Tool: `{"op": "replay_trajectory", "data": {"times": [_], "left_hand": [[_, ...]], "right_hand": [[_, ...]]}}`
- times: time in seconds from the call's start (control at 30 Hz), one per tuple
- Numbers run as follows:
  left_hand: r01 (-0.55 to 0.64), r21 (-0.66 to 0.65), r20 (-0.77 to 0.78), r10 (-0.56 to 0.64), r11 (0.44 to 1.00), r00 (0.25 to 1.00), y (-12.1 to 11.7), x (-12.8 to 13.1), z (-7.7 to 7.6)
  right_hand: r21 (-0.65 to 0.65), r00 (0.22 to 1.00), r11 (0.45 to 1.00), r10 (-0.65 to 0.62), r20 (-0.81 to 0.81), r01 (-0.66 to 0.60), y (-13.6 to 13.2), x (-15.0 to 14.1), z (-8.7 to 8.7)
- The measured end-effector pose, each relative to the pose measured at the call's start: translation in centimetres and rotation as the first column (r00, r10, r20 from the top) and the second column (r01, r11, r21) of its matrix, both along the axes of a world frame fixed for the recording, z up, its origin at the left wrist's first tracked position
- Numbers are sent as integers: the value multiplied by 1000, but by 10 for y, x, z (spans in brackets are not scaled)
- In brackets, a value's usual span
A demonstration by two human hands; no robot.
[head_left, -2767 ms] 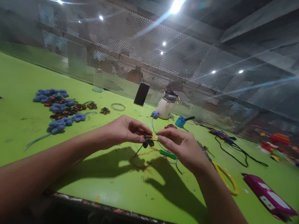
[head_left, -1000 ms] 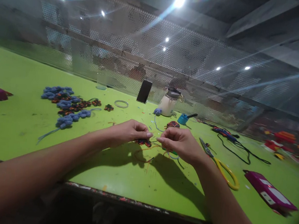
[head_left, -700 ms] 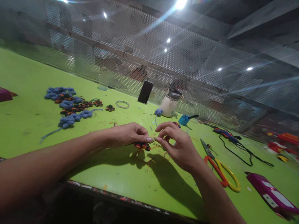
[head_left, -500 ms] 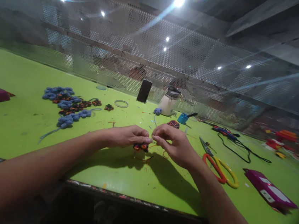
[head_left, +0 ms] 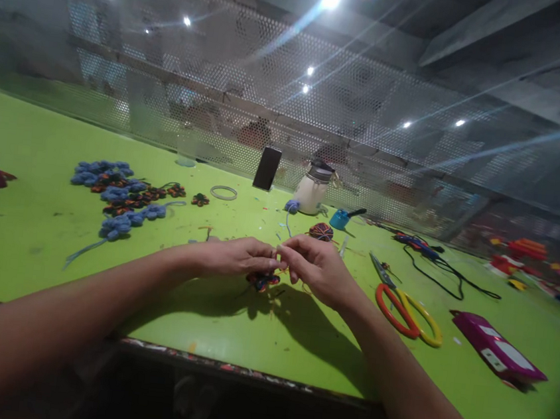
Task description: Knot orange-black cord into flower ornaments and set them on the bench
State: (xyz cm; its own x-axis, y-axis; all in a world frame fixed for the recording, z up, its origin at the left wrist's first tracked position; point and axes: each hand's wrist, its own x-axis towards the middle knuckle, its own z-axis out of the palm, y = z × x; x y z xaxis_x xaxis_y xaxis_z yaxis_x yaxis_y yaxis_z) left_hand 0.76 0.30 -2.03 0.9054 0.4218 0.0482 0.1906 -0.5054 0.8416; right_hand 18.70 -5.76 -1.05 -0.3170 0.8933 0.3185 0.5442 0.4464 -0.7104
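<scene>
Between thumb and fingers my left hand (head_left: 245,257) pinches a small dark crocheted flower (head_left: 263,281) with orange edges, just above the green table (head_left: 225,350). My right hand (head_left: 316,270) is closed, its thumb and forefinger tips pressed together right at the left thumb. What those tips pinch is too small to make out; thin orange yarn shows beneath them. A ball of dark multicoloured yarn (head_left: 321,231) lies just beyond the right hand. Scissors (head_left: 402,309) with one red and one yellow handle rest to the right of the right wrist.
Blue crocheted flowers (head_left: 118,226) and dark-orange ones (head_left: 156,194) lie at the left. A ring (head_left: 223,193), an upright phone (head_left: 267,168), a white jar (head_left: 313,190) and a small blue pot (head_left: 339,219) stand farther back. At right are a black cable (head_left: 434,269) and a purple power strip (head_left: 498,346).
My right hand has come left, until its fingertips meet the left hand's. The flower now hangs lower under the left fingers. The scissors' red handle, hidden earlier behind the right arm, now shows.
</scene>
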Motion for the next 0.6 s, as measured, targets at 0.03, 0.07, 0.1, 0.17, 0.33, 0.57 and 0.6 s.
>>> {"op": "replay_trajectory", "data": {"times": [0.03,0.07,0.1,0.17,0.33,0.57,0.6], "left_hand": [[-37,4,-4,37,999,999,1,0,0],[-74,10,-12,74,997,997,1,0,0],[-102,14,-17,102,995,995,1,0,1],[-125,14,-4,126,992,992,0,0,2],[-137,-47,79,141,989,987,-3,-1,7],[-130,-320,88,166,938,982,6,0,-6],[-131,-341,86,169,931,982,7,0,-7]], "right_hand": [[-23,1000,1000,3,8,-3,0,2,1],[-45,999,999,5,32,-3,1,3,2],[-64,998,998,3,60,1,1,4,3],[-81,996,997,-5,93,13,2,6,3],[201,994,979,-6,113,-17,4,5,-1],[408,972,902,46,232,-140,-1,-4,-6],[398,966,903,64,251,-163,-1,-3,-6]]}}
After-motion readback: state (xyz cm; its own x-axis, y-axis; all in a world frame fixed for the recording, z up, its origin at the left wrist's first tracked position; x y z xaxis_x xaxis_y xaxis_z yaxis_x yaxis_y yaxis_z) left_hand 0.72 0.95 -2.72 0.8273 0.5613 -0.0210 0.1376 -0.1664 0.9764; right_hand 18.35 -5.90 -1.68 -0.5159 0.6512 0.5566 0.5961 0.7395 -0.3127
